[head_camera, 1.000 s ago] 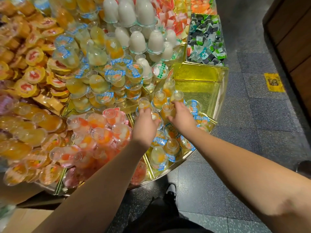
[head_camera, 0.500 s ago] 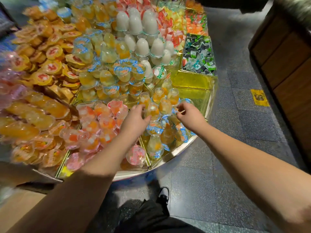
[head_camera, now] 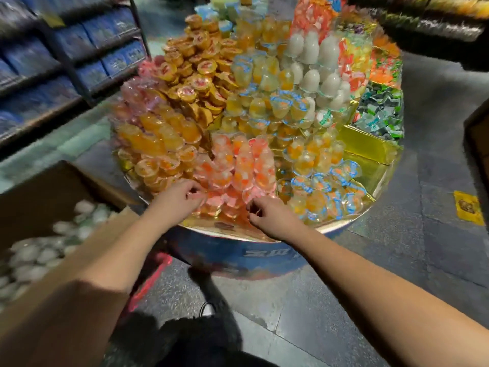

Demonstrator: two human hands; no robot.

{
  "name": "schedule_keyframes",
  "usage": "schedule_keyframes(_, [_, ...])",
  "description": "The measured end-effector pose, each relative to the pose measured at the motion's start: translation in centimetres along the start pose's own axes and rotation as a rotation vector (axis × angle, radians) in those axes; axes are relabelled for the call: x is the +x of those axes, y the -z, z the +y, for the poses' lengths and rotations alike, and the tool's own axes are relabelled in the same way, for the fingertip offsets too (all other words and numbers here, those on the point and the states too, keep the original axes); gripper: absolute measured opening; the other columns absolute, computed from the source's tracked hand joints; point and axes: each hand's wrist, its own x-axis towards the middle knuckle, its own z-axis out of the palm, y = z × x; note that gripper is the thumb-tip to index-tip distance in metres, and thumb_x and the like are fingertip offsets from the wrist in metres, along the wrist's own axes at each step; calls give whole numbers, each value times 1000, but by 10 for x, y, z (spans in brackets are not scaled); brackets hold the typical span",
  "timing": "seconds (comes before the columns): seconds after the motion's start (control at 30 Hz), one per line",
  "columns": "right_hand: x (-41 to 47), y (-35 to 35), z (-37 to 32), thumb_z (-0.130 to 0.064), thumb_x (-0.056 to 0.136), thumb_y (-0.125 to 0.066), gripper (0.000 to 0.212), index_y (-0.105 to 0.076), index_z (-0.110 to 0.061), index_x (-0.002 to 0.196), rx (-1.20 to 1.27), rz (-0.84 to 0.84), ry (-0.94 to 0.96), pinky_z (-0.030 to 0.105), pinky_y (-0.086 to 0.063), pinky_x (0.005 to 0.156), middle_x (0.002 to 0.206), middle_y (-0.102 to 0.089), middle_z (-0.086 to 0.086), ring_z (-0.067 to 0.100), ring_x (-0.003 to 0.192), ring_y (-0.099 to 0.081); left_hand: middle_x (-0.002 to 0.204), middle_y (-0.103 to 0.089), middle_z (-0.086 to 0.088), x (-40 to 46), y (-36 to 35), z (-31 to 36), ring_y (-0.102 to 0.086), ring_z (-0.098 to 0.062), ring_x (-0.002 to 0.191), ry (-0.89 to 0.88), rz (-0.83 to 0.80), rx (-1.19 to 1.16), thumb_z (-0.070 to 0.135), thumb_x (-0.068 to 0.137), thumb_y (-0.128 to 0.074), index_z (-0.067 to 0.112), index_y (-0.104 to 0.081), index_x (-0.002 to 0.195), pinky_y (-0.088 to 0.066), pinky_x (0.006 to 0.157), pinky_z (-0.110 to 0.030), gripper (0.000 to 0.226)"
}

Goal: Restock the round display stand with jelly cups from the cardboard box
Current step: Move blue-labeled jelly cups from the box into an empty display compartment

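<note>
The round display stand (head_camera: 341, 228) is piled with jelly cups in wedge compartments. Clear cups with blue lids and orange fruit (head_camera: 318, 188) lie at its near right, pink cups (head_camera: 238, 165) at its near middle. My left hand (head_camera: 180, 198) hovers at the stand's front edge beside the pink cups, fingers loosely curled and holding nothing. My right hand (head_camera: 267, 215) hangs just right of it, also loosely curled with nothing in it. The cardboard box (head_camera: 53, 186) stands open at lower left, with several whitish jelly cups (head_camera: 34, 255) inside. The whole frame is motion-blurred.
A gold-lined compartment (head_camera: 367, 148) sits at the stand's right side. Shelves of blue packs (head_camera: 79, 49) run along the left. A red object (head_camera: 148, 282) lies on the floor under the box. A yellow floor sticker (head_camera: 467, 207) and a wooden cabinet (head_camera: 479, 133) are at right.
Both hands left the blue-lidded cups and drew back toward the stand's front edge. The view swung back and left, bringing the cardboard box into sight.
</note>
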Motion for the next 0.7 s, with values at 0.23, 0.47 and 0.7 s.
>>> schedule_keyframes(0.23, [60, -75, -141, -25, 95, -55, 21, -62, -12, 111, -108, -208, 293, 32, -43, 76, 111, -66, 11, 28, 102, -61, 106, -62, -3, -80, 77, -143, -58, -20, 92, 303, 84, 16, 28, 94, -59, 15, -67, 106, -45, 77, -30, 19])
schedule_keyframes(0.47, [139, -194, -295, -22, 95, -56, 7, -59, -18, 101, -139, -415, 455, 26, -35, 74, 105, -61, 4, 23, 102, -58, 103, -63, -10, -155, 123, -310, -59, -23, 97, 576, 196, -107, 19, 93, -60, 7, -66, 104, -43, 78, -33, 17])
schedule_keyframes(0.7, [209, -344, -397, -30, 96, -53, 19, -60, -14, 105, -209, -679, 380, 39, -50, 79, 99, -61, 7, 26, 91, -58, 94, -64, -2, -205, 137, -493, -62, -23, 93, 870, 104, -201, 27, 95, -59, 15, -65, 98, -49, 82, -38, 14])
